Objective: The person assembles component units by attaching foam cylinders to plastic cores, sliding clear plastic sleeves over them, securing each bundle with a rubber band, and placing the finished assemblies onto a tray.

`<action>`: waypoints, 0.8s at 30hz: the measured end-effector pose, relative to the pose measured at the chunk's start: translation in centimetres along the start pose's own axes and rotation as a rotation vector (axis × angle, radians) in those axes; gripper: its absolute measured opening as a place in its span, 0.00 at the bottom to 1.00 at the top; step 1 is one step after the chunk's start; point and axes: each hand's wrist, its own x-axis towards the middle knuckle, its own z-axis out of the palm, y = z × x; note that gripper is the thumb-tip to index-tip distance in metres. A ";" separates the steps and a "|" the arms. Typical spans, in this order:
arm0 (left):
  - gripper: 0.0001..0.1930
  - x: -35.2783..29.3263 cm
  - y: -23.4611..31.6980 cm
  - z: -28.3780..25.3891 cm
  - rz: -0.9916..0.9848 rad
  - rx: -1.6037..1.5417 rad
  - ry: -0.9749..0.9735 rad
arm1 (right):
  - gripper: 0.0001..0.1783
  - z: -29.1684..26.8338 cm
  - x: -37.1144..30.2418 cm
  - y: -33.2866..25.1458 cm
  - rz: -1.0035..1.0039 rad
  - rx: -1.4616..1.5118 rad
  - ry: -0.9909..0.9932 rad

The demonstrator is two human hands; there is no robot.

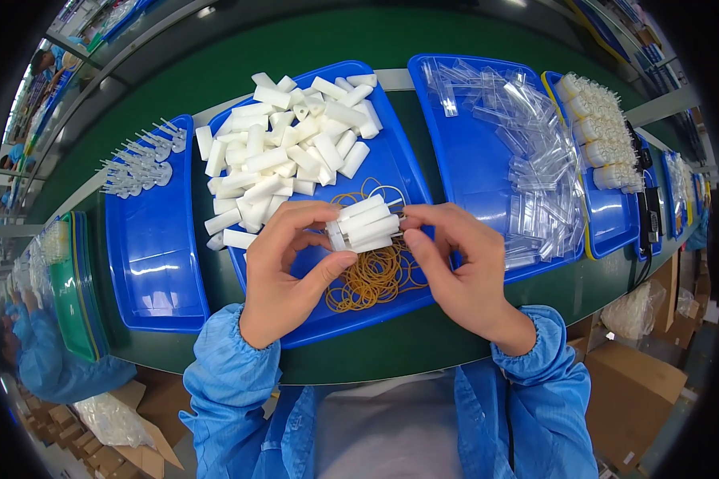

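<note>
My left hand (284,255) grips a white pronged holder (337,236) by its base, between thumb and fingers. Several white foam tubes (367,223) sit side by side on it, with thin prong tips sticking out to the right. At those tips is my right hand (470,259), its thumb and index finger pinched close together; what they hold, if anything, is too small to make out. Tan rubber bands (373,279) lie in a tangle below the holder, on the blue tray (403,152). Farther back on that tray rises a pile of loose white foam tubes (291,148).
A blue tray (156,263) on the left carries upright white pronged holders (144,164). Clear plastic sleeves (539,176) fill much of the blue tray (475,152) to the right. Beyond it stand rows of white assembled pieces (603,132). Green trays (72,295) are stacked far left.
</note>
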 end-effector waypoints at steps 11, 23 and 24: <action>0.22 -0.1 0.2 0.0 0.084 0.171 0.022 | 0.15 0.6 -0.4 -0.6 -0.058 0.042 -0.046; 0.17 1.0 1.2 -1.6 -0.141 -0.167 0.183 | 0.05 -0.8 0.8 0.0 -0.317 -0.461 -0.358; 0.17 0.8 1.4 -1.7 -0.188 -0.258 0.185 | 0.05 -0.6 0.8 0.0 -0.313 -0.478 -0.350</action>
